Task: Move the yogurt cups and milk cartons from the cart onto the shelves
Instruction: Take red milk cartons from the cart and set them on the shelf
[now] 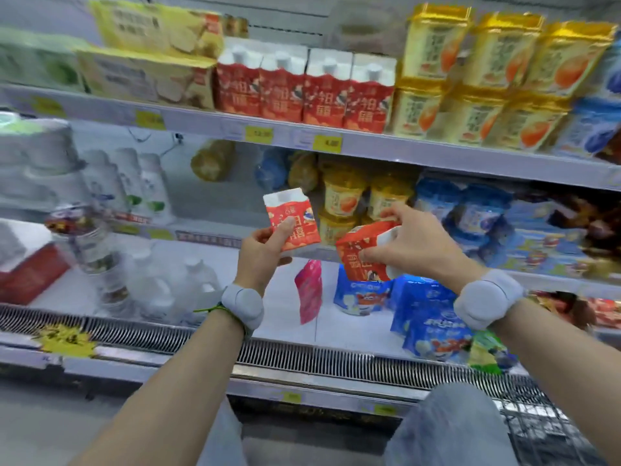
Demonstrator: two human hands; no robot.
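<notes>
The left hand [265,245] holds a red-and-white milk carton [291,220] upright in front of the middle shelf, its grip closed around the carton's lower half with the thumb pressed across the printed face. The right hand [408,242] has its grip closed on a second red carton [364,255], tilted so that its white top points right, under the palm; fingers wrap over the top and the thumb sits on the front. The two cartons are near each other but apart, with a narrow gap between them.

On the top shelf [369,144], a row of matching red cartons [304,92] stands shoulder to shoulder, touching a stack of gold-topped yogurt packs [484,82] on their right and pale yellow boxes [148,72] on their left. That row is packed tight to the shelf's front edge.

Behind the hands, orange yogurt cups [346,200] are stacked on the middle shelf, with blue packs [470,210] to their right. Left of the cups that shelf is open back to the rear wall, as far as the white bottles [134,183].

On the bottom deck, blue pouches [426,317] and a pink pouch [309,290] stand upright, with bare white floor between the pink pouch and the clear jugs [174,284]. A metal vent grille [302,356] runs along the front edge. A wire cart [551,428] shows at the lower right corner, blurred.
</notes>
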